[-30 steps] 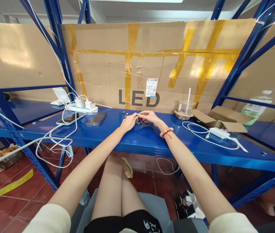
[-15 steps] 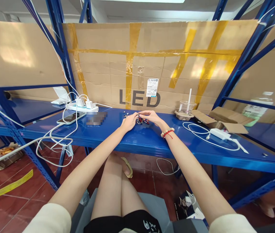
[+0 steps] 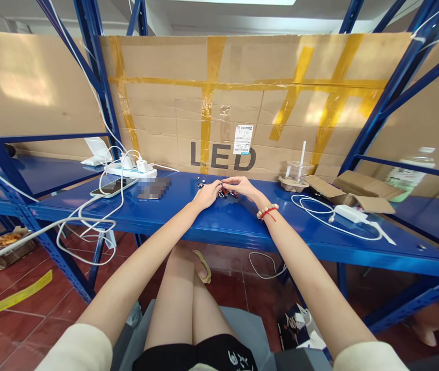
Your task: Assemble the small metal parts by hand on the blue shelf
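Note:
My left hand (image 3: 206, 195) and my right hand (image 3: 242, 186) meet over the blue shelf top (image 3: 219, 224), their fingertips nearly touching. Both have the fingers drawn together around a small dark piece (image 3: 221, 185), too small to name. Just under the fingertips lies a little cluster of red, black and silvery parts (image 3: 227, 193), partly covered by the hands. Several more tiny dark and shiny parts (image 3: 201, 182) are scattered beyond my left hand. A beaded bracelet and a red string (image 3: 267, 211) circle my right wrist.
On the left are a phone (image 3: 114, 188), a power strip (image 3: 132, 170) with plugs, and looping white cables. To the right stand a plastic cup with a straw (image 3: 296, 172), an opened carton (image 3: 358, 190) and a white adapter (image 3: 351, 213). Cardboard (image 3: 173, 113) walls the back.
Both hands stay in nearly the same place over the small parts. Only a very slight shift of the fingers shows.

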`<state>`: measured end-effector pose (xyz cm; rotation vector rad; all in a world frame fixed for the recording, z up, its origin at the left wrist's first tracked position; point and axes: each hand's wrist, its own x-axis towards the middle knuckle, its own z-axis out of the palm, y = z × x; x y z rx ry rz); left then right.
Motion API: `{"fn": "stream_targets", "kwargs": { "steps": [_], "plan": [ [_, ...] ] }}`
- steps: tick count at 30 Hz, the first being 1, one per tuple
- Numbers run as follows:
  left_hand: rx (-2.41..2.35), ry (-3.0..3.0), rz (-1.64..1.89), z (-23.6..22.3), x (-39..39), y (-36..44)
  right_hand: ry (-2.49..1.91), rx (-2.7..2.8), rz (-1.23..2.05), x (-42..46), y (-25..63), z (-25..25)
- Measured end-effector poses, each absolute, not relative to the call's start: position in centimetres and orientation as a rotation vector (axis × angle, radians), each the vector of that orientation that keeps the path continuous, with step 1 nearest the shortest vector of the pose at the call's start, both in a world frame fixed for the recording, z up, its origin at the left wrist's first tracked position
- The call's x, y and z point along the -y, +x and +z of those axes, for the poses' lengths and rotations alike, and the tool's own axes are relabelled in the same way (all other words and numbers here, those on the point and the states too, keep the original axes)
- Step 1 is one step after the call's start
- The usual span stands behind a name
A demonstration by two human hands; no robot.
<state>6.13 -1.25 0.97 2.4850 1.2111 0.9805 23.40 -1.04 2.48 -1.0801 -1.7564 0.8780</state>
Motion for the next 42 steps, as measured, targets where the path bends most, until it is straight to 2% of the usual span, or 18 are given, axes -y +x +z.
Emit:
{"fn": "stream_targets", "kwargs": {
  "steps": [20, 30, 42],
  "plan": [
    [-1.183, 2.498, 0.995, 0.9, 1.4, 6.1, -1.07, 1.743, 0.887, 1.4, 23.0, 2.5],
    [-1.189, 2.485, 1.007, 0.9, 1.4, 6.1, -1.019, 1.754, 0.697, 0.2, 23.2, 1.9],
    [-1.011, 2.495, 1.05, 0.1, 0.4, 6.1, -0.997, 1.785, 0.686, 0.3, 23.2, 1.9]
  ]
}}
